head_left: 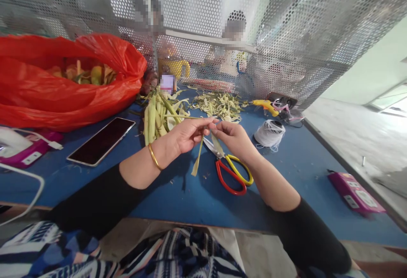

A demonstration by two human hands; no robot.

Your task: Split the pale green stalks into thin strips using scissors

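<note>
My left hand (192,134) and my right hand (230,136) meet above the middle of the blue table, fingertips pinched close together. Between them is a pale green strip of dried husk (197,159), with one end hanging below the left fingers and another piece below the right. Scissors (232,174) with one red and one yellow handle lie under my right hand, blades partly hidden. A bundle of husks (155,119) lies beyond my left wrist, and a heap of shredded husk pieces (219,105) spreads behind both hands.
A red plastic bag (73,100) stands at left, near a phone (101,141) and a white cable (34,184). To the right are a string spool (270,134), a yellow glue gun (266,107) and a purple box (356,193). A perforated metal screen (197,11) stands behind; people sit beyond it.
</note>
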